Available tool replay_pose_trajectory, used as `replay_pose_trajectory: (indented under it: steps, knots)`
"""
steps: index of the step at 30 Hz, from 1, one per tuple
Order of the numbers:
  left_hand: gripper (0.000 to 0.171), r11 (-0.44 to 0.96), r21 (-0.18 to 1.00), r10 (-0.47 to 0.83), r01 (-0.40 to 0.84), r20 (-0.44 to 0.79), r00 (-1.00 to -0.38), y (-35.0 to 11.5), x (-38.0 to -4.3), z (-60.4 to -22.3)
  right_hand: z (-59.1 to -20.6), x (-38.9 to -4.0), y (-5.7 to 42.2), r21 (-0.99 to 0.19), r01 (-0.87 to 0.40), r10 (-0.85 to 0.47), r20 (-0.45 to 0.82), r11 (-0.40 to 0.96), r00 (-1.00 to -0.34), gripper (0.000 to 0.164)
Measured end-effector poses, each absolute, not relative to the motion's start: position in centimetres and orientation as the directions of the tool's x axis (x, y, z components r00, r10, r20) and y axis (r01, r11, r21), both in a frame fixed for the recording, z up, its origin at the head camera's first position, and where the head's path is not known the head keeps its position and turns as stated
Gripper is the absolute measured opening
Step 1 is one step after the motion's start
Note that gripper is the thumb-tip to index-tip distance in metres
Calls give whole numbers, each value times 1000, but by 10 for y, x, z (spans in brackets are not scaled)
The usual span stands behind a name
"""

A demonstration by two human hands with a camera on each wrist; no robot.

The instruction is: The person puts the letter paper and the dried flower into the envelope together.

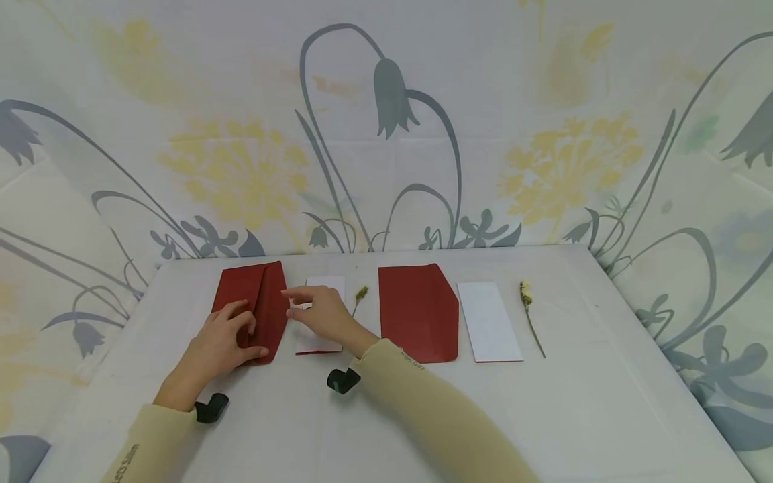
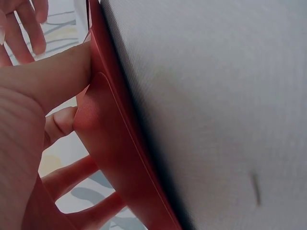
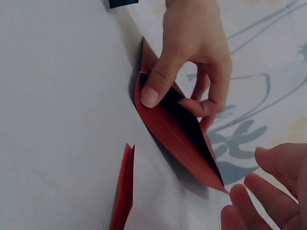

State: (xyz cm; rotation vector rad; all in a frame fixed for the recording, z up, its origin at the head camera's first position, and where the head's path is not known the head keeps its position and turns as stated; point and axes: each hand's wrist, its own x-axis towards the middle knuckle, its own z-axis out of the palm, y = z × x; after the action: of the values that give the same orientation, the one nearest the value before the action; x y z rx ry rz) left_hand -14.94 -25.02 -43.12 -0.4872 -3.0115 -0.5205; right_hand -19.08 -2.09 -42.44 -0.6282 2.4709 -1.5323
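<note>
At the left of the table, my left hand [image 1: 219,343] grips a red envelope [image 1: 238,284] at its mouth. In the right wrist view, the thumb presses inside the flap side while a curled forefinger sits at the pocket's edge, and the dark gap of the pocket [image 3: 187,120] stands open between them. My right hand [image 1: 326,314], fingers bent and holding nothing, hovers beside the envelope's right edge. Under it lies a folded white card [image 1: 320,341] with a red edge, partly hidden by the hand. Right of that card is a small dried flower [image 1: 361,293], its lower stem hidden.
Further right lie a second red envelope [image 1: 417,315], another white card [image 1: 489,322] with red showing at its lower edge, and a pale yellow dried flower [image 1: 527,293] on a long stem. The white table [image 1: 592,402] meets a flower-patterned cloth backdrop [image 1: 392,194] at the rear and sides.
</note>
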Motion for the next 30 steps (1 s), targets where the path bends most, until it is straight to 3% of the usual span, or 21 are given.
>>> replay_pose_trajectory:
  steps: [9, 19, 30]
  knots:
    - [40, 893, 332, 295, 305, 83, -952, -249, -150, -428, -429, -199, 10, -933, -147, -301, 44, 327, -953, 36]
    - [40, 887, 338, 306, 314, 78, -949, -249, -153, -429, -436, -199, 32, -904, -92, -158, 28, 417, -987, 35]
    - [40, 894, 340, 293, 293, 51, -955, -251, -151, -431, -450, -195, 25, -832, -81, -113, 22, 549, -993, 47]
